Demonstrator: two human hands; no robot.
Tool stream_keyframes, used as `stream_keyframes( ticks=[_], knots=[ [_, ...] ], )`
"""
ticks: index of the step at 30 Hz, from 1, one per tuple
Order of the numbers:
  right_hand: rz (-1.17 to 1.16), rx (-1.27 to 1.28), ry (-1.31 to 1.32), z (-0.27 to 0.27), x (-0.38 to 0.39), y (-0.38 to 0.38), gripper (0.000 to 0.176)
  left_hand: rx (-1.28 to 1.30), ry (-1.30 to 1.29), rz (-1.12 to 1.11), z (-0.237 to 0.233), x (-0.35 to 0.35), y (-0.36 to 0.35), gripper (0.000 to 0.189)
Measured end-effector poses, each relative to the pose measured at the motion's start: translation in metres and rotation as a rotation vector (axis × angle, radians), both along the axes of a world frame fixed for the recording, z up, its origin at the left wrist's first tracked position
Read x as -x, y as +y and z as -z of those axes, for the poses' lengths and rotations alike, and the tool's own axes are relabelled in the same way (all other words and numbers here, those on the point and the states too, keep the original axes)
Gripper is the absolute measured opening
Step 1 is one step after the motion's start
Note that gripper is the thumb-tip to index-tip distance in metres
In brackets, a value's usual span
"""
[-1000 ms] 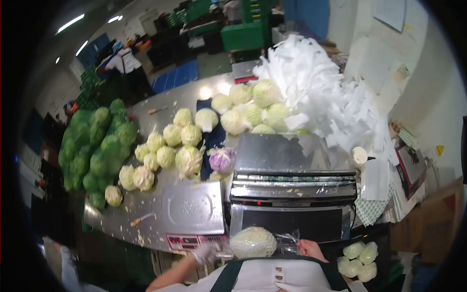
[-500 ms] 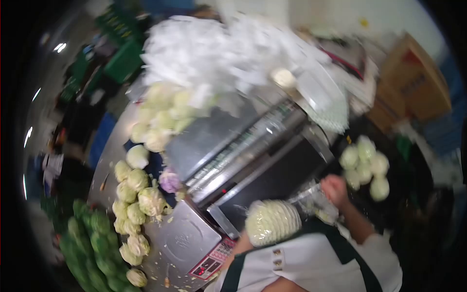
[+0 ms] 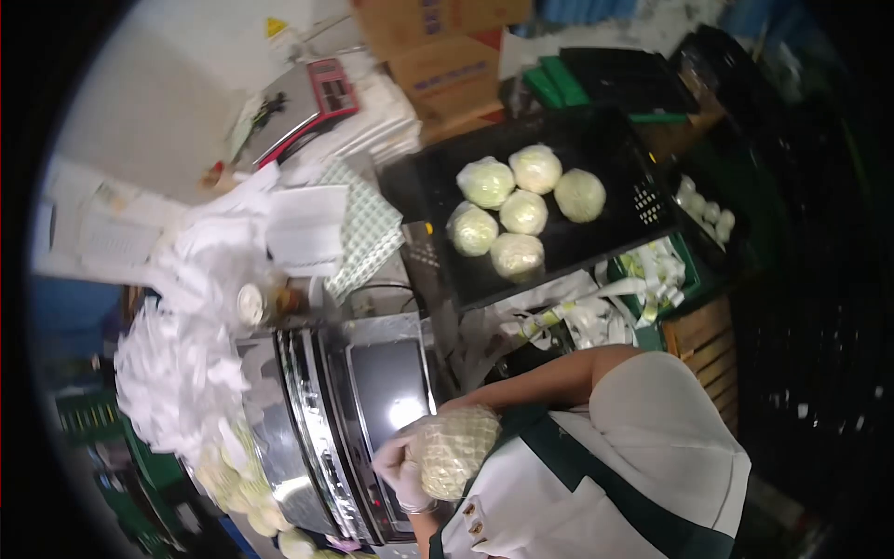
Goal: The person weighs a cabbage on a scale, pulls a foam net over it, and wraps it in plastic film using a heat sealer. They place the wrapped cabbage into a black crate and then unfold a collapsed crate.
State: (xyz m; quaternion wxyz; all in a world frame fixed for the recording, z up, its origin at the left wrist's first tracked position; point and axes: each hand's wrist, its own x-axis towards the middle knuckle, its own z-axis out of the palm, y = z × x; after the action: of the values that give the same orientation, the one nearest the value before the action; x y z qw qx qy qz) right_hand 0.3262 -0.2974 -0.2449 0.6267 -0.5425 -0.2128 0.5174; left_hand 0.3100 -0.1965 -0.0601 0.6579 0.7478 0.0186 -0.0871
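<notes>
A pale round cabbage (image 3: 454,454) in shiny clear wrap is held close to the apron, at the lower middle. My left hand (image 3: 403,477) is closed against its left side, and a light glove seems to cover it. The right forearm reaches across to the cabbage's upper edge; my right hand (image 3: 453,406) is mostly hidden there, its fingers out of sight. Just left of both hands lies the wrapping machine with its dark flat plate (image 3: 386,373) and a shiny metal frame (image 3: 321,429).
Several wrapped cabbages (image 3: 524,213) sit in a black crate (image 3: 582,265) beyond the right arm. White netting (image 3: 172,373) heaps up at the left, above unwrapped cabbages (image 3: 223,480). A red-edged scale (image 3: 303,107) and cardboard boxes (image 3: 447,79) stand farther back.
The view has swung right, toward the black crate. My right hand has come from beside the machine to the cabbage. The cabbage is now upright against my left hand, which was hidden before.
</notes>
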Motion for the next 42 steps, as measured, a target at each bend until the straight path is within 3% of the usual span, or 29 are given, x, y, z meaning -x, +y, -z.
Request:
stream_keyframes(
  ticks=[2,3,7,11,12,13,14,16,18,20,24,28,32,35,36,38,40,41,42],
  knots=[
    [0.133,-0.044,0.212,0.004,-0.002,-0.027,0.022,-0.015,-0.466,-0.172,-0.003,-0.026,-0.023,0.003],
    [0.244,-0.076,0.291,0.006,-0.007,-0.046,0.022,-0.187,-0.526,-0.149,-0.006,-0.043,-0.035,0.004],
    [0.881,-0.244,0.431,0.016,-0.032,-0.166,0.021,0.027,-0.247,0.039,0.018,-0.075,-0.076,0.008],
    [1.458,-0.346,0.228,0.01,-0.037,-0.336,0.022,-0.109,-0.14,0.257,0.041,-0.078,-0.086,0.009],
    [1.529,-0.38,0.282,0.002,-0.034,-0.37,0.023,-0.105,-0.093,0.266,0.047,-0.076,-0.085,0.009],
    [1.595,-0.469,0.556,-0.015,-0.03,-0.395,0.029,-0.102,-0.049,0.271,0.053,-0.073,-0.083,0.009],
    [1.655,-0.406,0.574,-0.026,-0.027,-0.417,0.032,-0.122,-0.058,0.306,0.061,-0.071,-0.08,0.01],
    [1.699,-0.287,0.418,-0.032,-0.014,-0.452,0.03,-0.154,-0.076,0.374,0.074,-0.065,-0.075,0.01],
    [1.767,-0.214,0.083,-0.022,0.001,-0.467,0.023,-0.202,-0.09,0.43,0.074,-0.057,-0.082,0.01],
    [1.682,-0.162,-0.056,-0.05,0.021,-0.461,0.018,-0.225,-0.102,0.474,0.069,-0.05,-0.092,0.011],
    [1.634,0.191,-0.124,-0.082,0.075,-0.452,0.019,-0.284,-0.204,0.522,0.075,-0.031,-0.106,0.012],
    [1.617,0.416,-0.11,-0.071,0.113,-0.468,0.018,-0.096,-0.106,0.403,0.124,0.006,-0.098,0.013],
    [1.662,0.503,-0.131,-0.046,0.106,-0.484,0.021,-0.287,-0.089,0.393,0.127,0.057,-0.083,0.013],
    [1.413,1.282,-0.601,-0.031,0.083,-0.476,0.035,-0.428,-0.155,0.294,0.129,0.081,-0.066,0.015],
    [1.291,1.396,-0.985,-0.007,0.073,-0.481,0.039,-0.514,-0.208,0.239,0.132,0.086,-0.058,0.015],
    [1.079,1.654,-1.133,0.03,0.067,-0.471,0.039,-0.285,0.019,0.04,0.181,0.099,-0.026,0.018],
    [0.762,1.679,-0.846,0.046,0.07,-0.468,0.036,-0.424,0.164,0.093,0.174,0.101,-0.033,0.021],
    [0.952,1.667,-1.059,0.056,0.07,-0.465,0.032,-0.496,0.157,0.174,0.16,0.097,-0.051,0.021],
    [0.953,1.646,-1.087,0.064,0.068,-0.471,0.032,-0.575,0.155,0.262,0.149,0.096,-0.065,0.021]
  ],
)
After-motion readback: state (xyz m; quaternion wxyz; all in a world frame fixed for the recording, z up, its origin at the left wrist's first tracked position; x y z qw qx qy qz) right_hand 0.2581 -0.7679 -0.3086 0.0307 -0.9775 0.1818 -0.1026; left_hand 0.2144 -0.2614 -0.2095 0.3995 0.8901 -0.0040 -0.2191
